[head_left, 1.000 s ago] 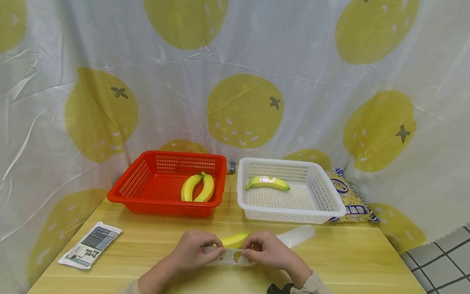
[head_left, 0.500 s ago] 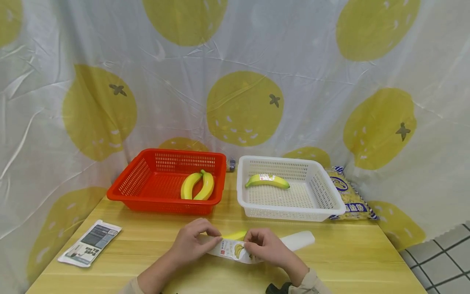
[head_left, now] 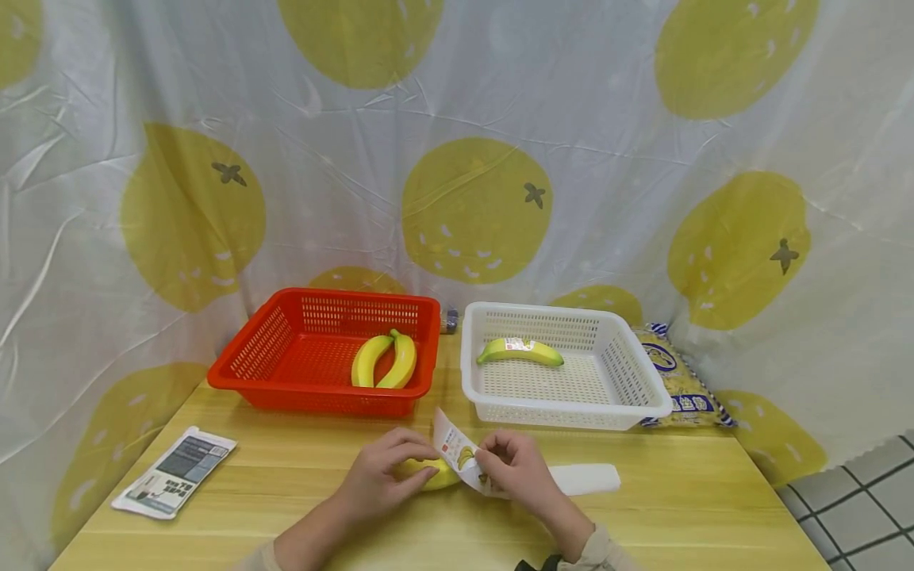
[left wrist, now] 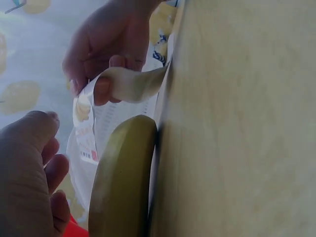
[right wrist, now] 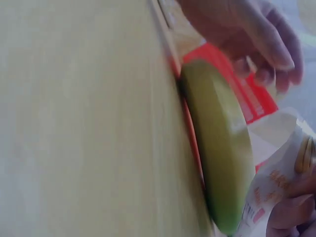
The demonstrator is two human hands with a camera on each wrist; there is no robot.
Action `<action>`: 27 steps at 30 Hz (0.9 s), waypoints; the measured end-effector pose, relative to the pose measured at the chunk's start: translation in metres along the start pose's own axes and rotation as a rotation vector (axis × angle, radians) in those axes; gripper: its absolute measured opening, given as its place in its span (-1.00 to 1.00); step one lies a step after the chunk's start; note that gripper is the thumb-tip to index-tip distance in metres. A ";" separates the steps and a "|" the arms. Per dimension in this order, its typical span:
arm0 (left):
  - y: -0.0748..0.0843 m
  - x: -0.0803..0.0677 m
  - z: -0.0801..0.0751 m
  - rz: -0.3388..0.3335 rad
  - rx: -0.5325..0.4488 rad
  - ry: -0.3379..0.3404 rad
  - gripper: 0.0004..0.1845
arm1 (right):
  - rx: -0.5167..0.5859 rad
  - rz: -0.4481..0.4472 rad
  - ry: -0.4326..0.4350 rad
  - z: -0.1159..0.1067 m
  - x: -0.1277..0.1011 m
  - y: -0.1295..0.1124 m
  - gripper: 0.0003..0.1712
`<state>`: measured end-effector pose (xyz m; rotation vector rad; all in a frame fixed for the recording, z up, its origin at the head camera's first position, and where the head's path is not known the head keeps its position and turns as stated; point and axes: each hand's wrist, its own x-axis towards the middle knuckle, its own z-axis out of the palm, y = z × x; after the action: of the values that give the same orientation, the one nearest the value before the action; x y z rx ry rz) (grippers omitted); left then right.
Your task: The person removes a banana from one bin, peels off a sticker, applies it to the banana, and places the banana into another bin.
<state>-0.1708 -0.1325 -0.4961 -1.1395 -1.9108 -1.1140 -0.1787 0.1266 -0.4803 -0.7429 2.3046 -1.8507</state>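
My right hand (head_left: 517, 472) pinches a white label strip (head_left: 455, 450) printed with bananas. One end of the strip curls up freely, and its tail lies on the table to the right. Under the strip's raised end, a yellow banana (head_left: 443, 474) lies on the table; the left wrist view shows the banana (left wrist: 123, 182) close up. Beside it, my left hand (head_left: 385, 476) has loosely bent fingers and holds nothing. From the right wrist view, the left hand (right wrist: 256, 34) stands a little apart from the banana (right wrist: 217, 143).
A red basket (head_left: 324, 403) with two bananas stands at the back left. To its right, a white basket (head_left: 564, 416) holds one labelled banana (head_left: 521, 353). A printed packet (head_left: 174, 473) lies at left; a yellow bag (head_left: 678, 388) sits behind the white basket.
My left hand has let go of the strip's left end, which now curls upward. My right hand still pinches the strip. More of the banana shows beside the left hand.
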 end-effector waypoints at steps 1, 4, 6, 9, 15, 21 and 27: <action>0.001 -0.001 0.001 -0.016 -0.011 -0.024 -0.74 | 0.009 -0.016 -0.009 0.003 0.000 0.001 -0.85; 0.004 -0.002 0.004 -0.055 -0.035 -0.066 -0.67 | 0.040 -0.053 -0.041 0.012 -0.001 0.002 -0.85; 0.005 -0.002 0.004 -0.068 -0.033 -0.071 -0.65 | 0.075 -0.076 -0.056 0.018 -0.002 0.003 -0.84; 0.004 -0.002 0.004 -0.070 -0.033 -0.067 -0.64 | 0.124 -0.105 -0.072 0.024 -0.004 0.003 -0.85; 0.002 -0.004 0.004 -0.078 -0.056 -0.067 -0.66 | 0.152 -0.131 -0.110 0.028 -0.007 0.005 -0.88; -0.001 -0.007 0.003 -0.097 -0.074 -0.086 -0.72 | 0.171 -0.141 -0.149 0.028 -0.007 0.007 -0.91; -0.001 -0.007 0.003 -0.089 -0.124 -0.119 -0.75 | 0.147 -0.186 -0.157 0.029 -0.007 0.006 -0.94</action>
<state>-0.1692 -0.1324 -0.5037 -1.2227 -2.0247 -1.2532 -0.1642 0.1044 -0.4953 -1.0700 2.0399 -1.9323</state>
